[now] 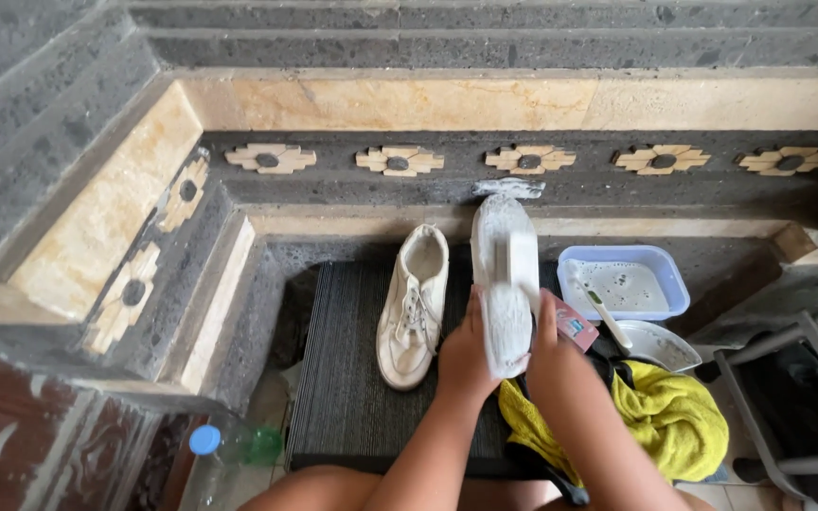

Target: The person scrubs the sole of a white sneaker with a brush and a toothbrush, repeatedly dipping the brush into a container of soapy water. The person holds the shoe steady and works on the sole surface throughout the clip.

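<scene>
Left of the dark ribbed doormat stands a clear blue-capped plastic bottle. On the mat lies a cream laced sneaker; beside it, both the left hand and right hand clasp a soapy, sole-up white sneaker. Right of the mat sit a pale blue tub of suds and a yellow towel.

Dark ribbed mat with white sneaker, blue basin, yellow towel.

cream shoe, yellow cloth, pale blue tub, dark ribbed mat
</scene>
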